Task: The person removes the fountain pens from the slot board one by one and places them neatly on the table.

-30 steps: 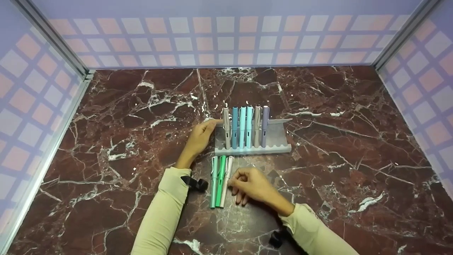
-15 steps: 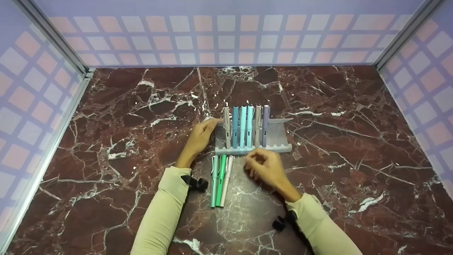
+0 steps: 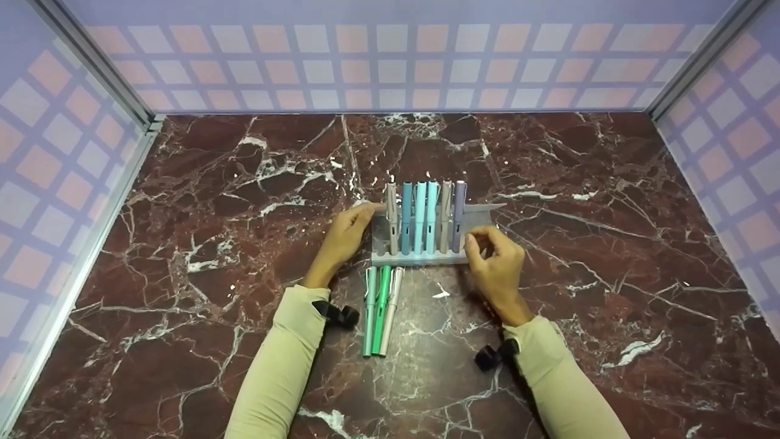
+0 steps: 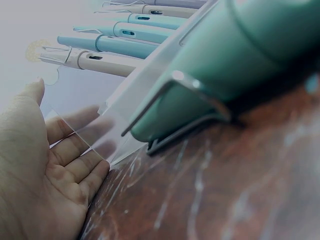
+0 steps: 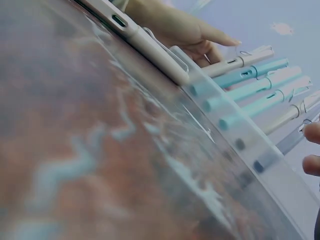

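Note:
A clear pen stand (image 3: pixel 481 222) holds a row of several upright pens: grey-brown (image 3: pixel 392 225), dark teal (image 3: pixel 406 213), two light blue, another grey-brown (image 3: pixel 445 213) and purple (image 3: pixel 459 213). My left hand (image 3: pixel 347 236) is at the stand's left edge; its fingers (image 4: pixel 75 155) lie behind the clear panel, and the thumb is apart from them. Beside the purple pen, at the stand's right part, my right hand (image 3: pixel 496 265) has bent fingers with no pen seen between them. Only two of its fingertips (image 5: pixel 312 132) enter the right wrist view; whether they touch the stand is unclear.
Three pens lie side by side in front of the stand: pale green (image 3: pixel 370 314), bright green (image 3: pixel 381 311) and whitish (image 3: pixel 392 311). They are on a dark red marbled table (image 3: pixel 244 244). Checkered panels (image 3: pixel 390 73) enclose the back and sides.
From beside the lying whitish pen, my right hand has moved away and to the right, up to the stand's right part. My left hand and the pens keep their places.

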Tool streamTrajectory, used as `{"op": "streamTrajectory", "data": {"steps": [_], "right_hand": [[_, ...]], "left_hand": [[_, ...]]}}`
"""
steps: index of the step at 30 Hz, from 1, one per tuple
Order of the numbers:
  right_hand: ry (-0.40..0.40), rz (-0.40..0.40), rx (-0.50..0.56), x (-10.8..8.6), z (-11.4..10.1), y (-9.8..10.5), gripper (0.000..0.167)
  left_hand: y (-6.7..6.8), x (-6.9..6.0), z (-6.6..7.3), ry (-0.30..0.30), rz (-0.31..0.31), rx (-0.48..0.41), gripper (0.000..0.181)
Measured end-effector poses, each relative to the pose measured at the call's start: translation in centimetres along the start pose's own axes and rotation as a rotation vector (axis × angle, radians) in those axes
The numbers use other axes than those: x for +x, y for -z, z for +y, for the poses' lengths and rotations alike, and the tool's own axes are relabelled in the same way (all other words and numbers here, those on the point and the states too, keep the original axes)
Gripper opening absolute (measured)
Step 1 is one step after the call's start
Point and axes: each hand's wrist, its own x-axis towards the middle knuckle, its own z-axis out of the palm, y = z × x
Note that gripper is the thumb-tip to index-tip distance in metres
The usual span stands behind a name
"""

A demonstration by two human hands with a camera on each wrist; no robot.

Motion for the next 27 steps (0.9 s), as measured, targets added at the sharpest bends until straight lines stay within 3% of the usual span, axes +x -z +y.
{"op": "streamTrajectory", "data": {"steps": [6,15,22,27], "right_hand": [[-0.057,0.005,-0.02,0.63,1.27,-0.27,0.006],[-0.165,-0.18,-0.039,0.52,1.11,-0.25,0.017],[-0.208,-0.244,-0.065,0.34,1.04,-0.15,0.023],[-0.196,-0.297,-0.134,0.37,0.99,0.05,0.025]], "left_hand": [[-0.14,0.08,-0.16,0.015,-0.011,-0.036,0.038],[0.02,0.03,0.04,-0.013,-0.001,-0.039,0.037],[0.04,0.05,0.05,0.008,-0.005,-0.06,0.038],[-0.04,0.12,0.14,0.031,-0.002,-0.06,0.039]]}}
